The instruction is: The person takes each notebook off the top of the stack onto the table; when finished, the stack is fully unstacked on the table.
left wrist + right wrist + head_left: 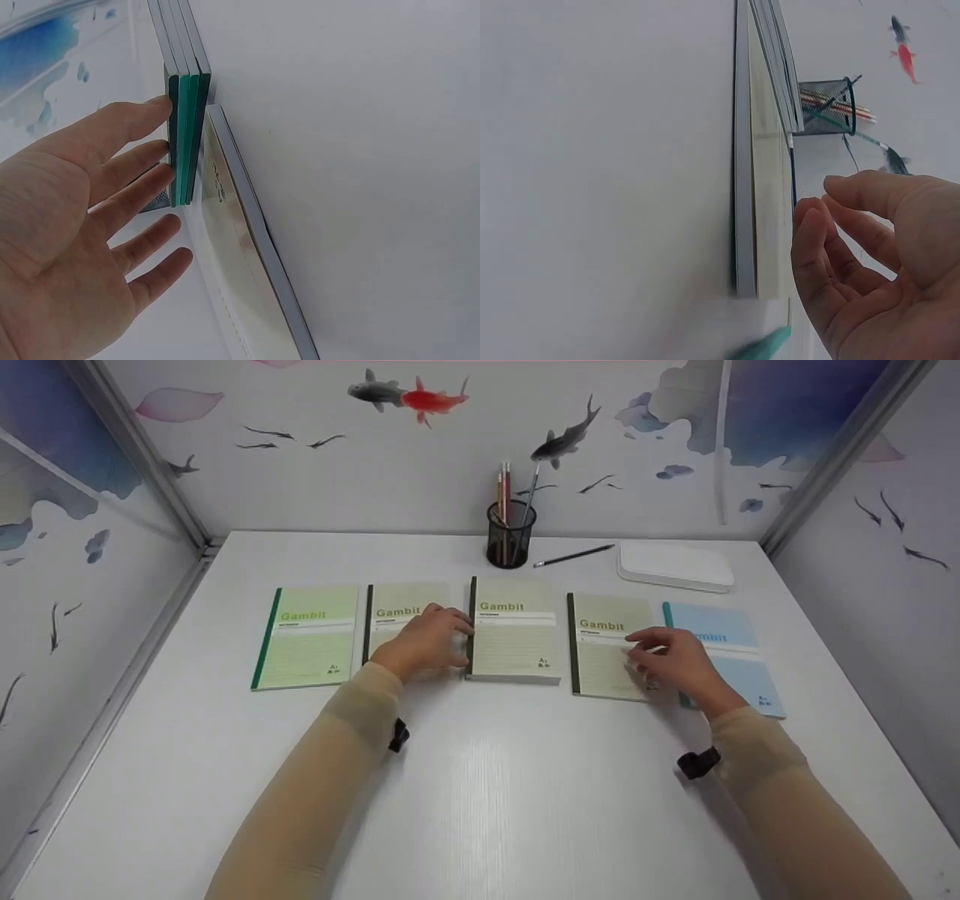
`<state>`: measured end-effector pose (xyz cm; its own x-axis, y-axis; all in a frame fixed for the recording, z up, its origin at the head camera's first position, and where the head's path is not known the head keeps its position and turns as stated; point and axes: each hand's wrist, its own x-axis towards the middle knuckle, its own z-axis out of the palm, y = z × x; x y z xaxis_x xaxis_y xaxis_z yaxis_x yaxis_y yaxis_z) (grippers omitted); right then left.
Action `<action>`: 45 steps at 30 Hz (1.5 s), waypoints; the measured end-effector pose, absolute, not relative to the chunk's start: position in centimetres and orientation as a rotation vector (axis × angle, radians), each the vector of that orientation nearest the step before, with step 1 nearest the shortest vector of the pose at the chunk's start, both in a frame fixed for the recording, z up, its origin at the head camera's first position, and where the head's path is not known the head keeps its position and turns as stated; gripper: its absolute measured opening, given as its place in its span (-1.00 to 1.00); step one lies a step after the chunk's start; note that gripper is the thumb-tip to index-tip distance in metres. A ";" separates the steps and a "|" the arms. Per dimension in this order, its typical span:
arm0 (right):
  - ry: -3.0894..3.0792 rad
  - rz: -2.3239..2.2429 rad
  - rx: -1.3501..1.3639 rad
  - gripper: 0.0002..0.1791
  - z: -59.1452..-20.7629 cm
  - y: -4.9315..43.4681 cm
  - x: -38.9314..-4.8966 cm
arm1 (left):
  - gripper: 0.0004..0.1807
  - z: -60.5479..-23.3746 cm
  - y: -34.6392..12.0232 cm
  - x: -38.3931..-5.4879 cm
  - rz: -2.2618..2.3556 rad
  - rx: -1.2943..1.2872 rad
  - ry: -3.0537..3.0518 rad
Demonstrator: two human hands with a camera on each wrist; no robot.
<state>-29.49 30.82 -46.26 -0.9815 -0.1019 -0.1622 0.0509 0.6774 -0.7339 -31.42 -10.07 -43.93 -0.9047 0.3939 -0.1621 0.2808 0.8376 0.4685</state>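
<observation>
A stack of several notebooks (514,649) lies mid-table, a beige one on top. My left hand (429,639) is at its spine side, over the right part of a beige notebook (397,607). In the left wrist view its fingers are spread, with fingertips at the dark and green spines (187,135), seemingly touching them. My right hand (679,660) hovers over another beige notebook (607,667), fingers loosely bent, holding nothing. A blue notebook (731,664) lies partly behind this hand and wrist. At the far left lies a light green notebook (311,660).
Behind the notebooks stands a black mesh pen cup (510,540) with pencils. A dark pencil (574,556) and a white case (675,566) lie to its right. Patterned panels (300,487) enclose the white table (480,780) at the back and sides.
</observation>
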 end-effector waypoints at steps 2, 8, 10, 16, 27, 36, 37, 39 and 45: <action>2.678 -1.202 -0.051 -0.60 -46.3 29.7 -29.7 | -0.42 -43.9 -10.1 -31.5 0.634 0.524 2.768; 2.636 -1.250 -0.063 -0.63 -46.1 26.4 -30.8 | -0.42 -43.7 -10.0 -31.5 0.631 0.505 2.767; 2.615 -1.286 -0.065 -0.62 -46.1 25.4 -31.1 | -0.42 -43.7 -10.0 -31.5 0.632 0.505 2.766; 2.514 -1.390 -0.030 -0.57 -46.4 22.7 -32.4 | -0.44 -43.8 -10.1 -31.5 0.628 0.522 2.765; 2.511 -1.431 0.004 -0.55 -46.5 20.0 -34.2 | -0.43 -43.8 -9.9 -31.6 0.653 0.515 2.761; 2.543 -1.392 0.039 -0.46 -46.2 19.3 -35.4 | -0.42 -43.8 -10.2 -32.0 0.639 0.525 2.771; 2.539 -1.387 0.055 -0.45 -46.1 19.2 -35.4 | -0.42 -43.8 -10.2 -32.0 0.642 0.524 2.767; 2.526 -1.379 0.073 -0.43 -45.9 19.1 -35.6 | -0.42 -43.8 -10.2 -31.9 0.642 0.519 2.764; 2.528 -1.353 0.098 -0.44 -45.8 18.9 -35.6 | -0.42 -43.8 -9.9 -31.7 0.580 0.527 2.781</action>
